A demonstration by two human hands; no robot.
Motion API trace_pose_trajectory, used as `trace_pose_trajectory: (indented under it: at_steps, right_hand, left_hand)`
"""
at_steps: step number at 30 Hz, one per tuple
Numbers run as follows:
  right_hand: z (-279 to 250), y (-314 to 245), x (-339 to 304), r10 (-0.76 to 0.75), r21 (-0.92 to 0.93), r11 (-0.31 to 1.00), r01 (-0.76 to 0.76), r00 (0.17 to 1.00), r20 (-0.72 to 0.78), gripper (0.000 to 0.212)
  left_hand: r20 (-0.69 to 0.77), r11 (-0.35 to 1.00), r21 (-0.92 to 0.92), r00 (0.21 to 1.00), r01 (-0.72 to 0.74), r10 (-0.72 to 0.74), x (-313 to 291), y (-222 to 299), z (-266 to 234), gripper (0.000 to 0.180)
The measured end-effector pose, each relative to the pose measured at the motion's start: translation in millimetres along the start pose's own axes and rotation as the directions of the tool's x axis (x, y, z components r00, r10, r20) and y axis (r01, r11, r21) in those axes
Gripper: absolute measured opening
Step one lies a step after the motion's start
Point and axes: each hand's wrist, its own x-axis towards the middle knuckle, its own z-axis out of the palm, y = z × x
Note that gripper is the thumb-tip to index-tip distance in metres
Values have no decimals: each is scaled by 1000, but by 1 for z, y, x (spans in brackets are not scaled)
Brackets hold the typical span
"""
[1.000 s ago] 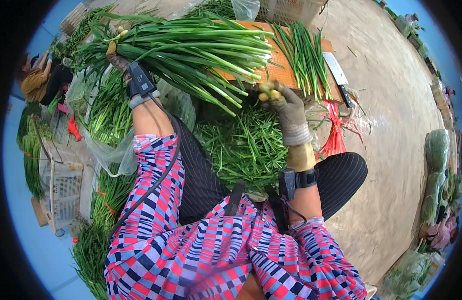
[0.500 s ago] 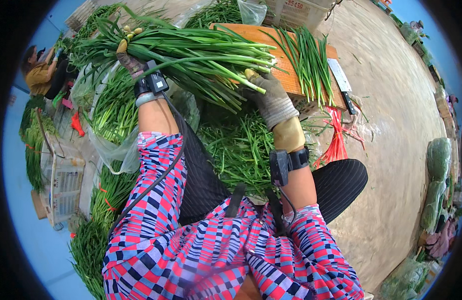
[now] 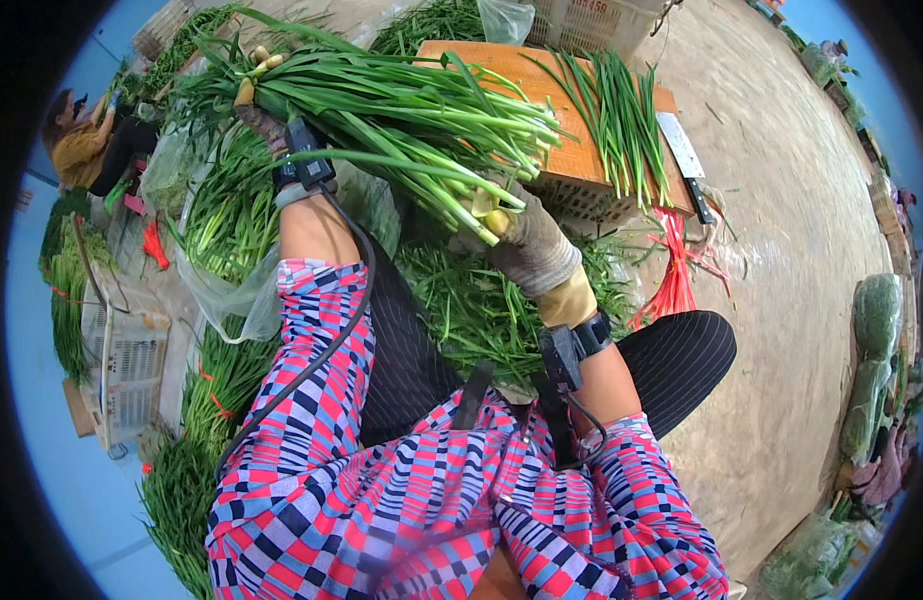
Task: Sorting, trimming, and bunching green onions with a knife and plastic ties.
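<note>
Head view, green bundle (image 3: 411, 115) partly hiding board (image 3: 511, 65), cleaver (image 3: 680, 150)

Gotta say, that's one fat bunch of long green stalks (image 3: 401, 115), held sideways, leafy tops (image 3: 206, 95) left, pale ends (image 3: 536, 132) splayed right.

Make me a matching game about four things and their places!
1. Thick bundle of long green stems
2. Black-handled metal cleaver
3. Thin red plastic strips
4. Loose heap of green leaves

A. Between black pinstriped trouser legs
B. Right edge of orange wooden board
C. Held in the gloved left hand
D. Just beyond the right knee

Pairs: 1-C; 2-B; 3-D; 4-A
</note>
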Motion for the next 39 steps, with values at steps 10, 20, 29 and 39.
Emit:
trace_pose_trajectory:
  at_steps: [10,20,29,39]
  right_hand:
    - [-42,-12,-69,175,-165,970,-181,983,-48,32]
    - [-52,-22,-51,-112,-822,526,-216,941,-319,52]
    - [-15,7,14,55,134,991,14,863,-502,19]
    - [-25,-55,-7,-343,-637,771,-11,835,-430,38]
  left_hand:
    - [177,999,-44,984,31,-23,9,14,-8,55]
    - [222,987,-145,975,62,-29,12,39,-11,55]
    - [141,994,84,988,-73,61,10,12,1,44]
    - [327,990,-107,944,93,-54,10,-19,56,53]
